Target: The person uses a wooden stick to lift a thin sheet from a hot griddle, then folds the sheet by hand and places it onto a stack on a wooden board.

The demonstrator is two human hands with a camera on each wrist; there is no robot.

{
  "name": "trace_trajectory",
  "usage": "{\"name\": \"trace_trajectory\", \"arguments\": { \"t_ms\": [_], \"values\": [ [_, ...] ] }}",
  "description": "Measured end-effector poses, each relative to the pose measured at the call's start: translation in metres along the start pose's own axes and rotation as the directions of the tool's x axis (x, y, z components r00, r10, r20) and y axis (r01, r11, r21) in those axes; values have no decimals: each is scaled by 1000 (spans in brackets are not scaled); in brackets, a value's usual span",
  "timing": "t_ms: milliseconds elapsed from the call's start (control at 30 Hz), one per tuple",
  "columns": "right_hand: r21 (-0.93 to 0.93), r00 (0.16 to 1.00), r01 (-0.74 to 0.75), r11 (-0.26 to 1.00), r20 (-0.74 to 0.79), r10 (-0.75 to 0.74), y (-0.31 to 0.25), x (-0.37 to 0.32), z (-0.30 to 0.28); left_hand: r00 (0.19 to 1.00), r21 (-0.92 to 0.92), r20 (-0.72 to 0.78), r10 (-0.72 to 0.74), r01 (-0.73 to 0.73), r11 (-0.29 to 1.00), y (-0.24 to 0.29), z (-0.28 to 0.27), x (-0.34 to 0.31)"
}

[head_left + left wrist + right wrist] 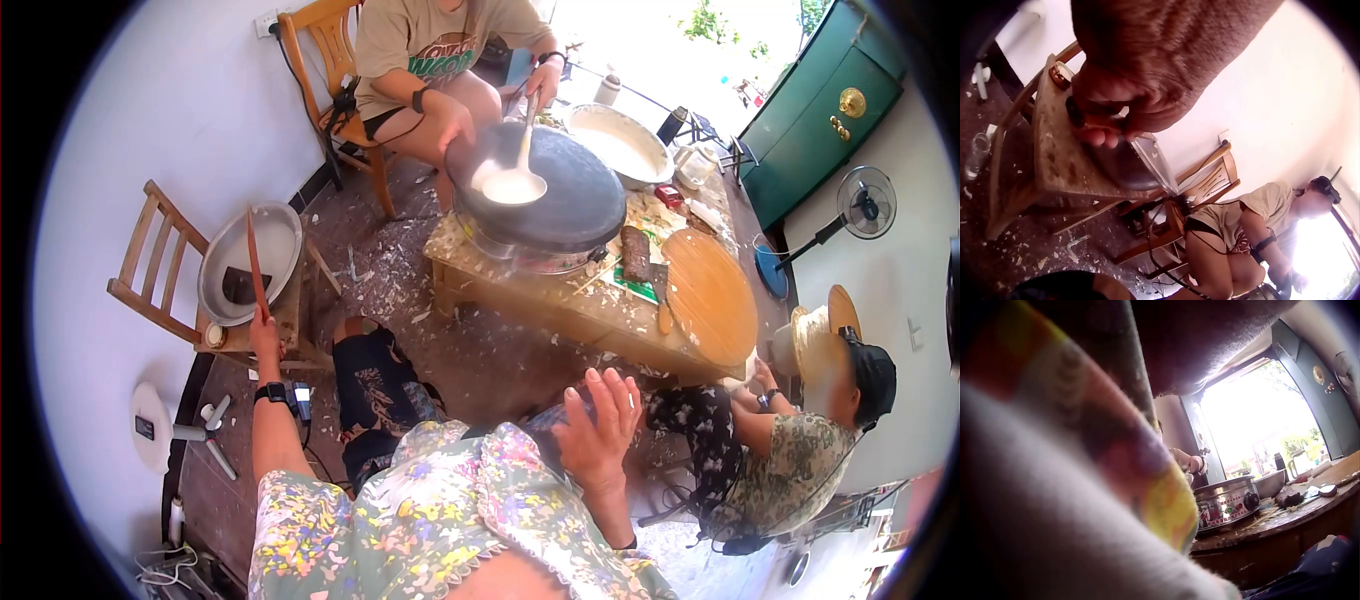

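Observation:
My left hand [265,340] grips the end of a long, narrow reddish-brown stick [256,262], which tapers toward its far tip. The stick reaches across a metal basin [212,272] on the seat of a wooden chair [165,235]; a dark patch shows inside the basin. In the left wrist view the fingers [1100,139] curl round the stick's rounded end. My right hand [600,425] is raised in front of my chest, fingers extended and holding nothing. Ahead, another person's hand holds a ladle [515,186] of pale batter over a round black griddle [570,190].
The griddle stands on a low wooden table [540,290] strewn with flakes. Beside it are a wide batter bowl [625,145], a round wooden board [710,295] and a dark brown block [635,253]. A second person [790,470] sits at right. A fan [866,203] stands near the green door [820,110].

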State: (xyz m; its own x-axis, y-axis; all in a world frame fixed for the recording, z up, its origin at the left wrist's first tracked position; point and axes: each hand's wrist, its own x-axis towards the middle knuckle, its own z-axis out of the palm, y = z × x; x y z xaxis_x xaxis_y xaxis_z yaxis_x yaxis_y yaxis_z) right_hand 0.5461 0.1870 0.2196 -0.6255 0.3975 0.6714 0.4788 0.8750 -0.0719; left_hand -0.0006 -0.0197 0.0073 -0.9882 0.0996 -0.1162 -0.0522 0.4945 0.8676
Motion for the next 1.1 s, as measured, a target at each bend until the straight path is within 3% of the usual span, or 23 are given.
{"name": "trace_trajectory", "arguments": {
  "t_ms": [200,600,1100],
  "values": [
    [16,1000,1,1000,2,-1,-4,-1,2,998,1,10,60,-60,998,-4,0,3],
    [44,999,39,998,1,-39,-14,4,4,999,-1,22,-30,30,1000,11,-7,-10],
    [91,999,26,996,18,-28,-12,-2,7,998,-14,65,8,-7,1000,-7,-9,3]
  ]
}}
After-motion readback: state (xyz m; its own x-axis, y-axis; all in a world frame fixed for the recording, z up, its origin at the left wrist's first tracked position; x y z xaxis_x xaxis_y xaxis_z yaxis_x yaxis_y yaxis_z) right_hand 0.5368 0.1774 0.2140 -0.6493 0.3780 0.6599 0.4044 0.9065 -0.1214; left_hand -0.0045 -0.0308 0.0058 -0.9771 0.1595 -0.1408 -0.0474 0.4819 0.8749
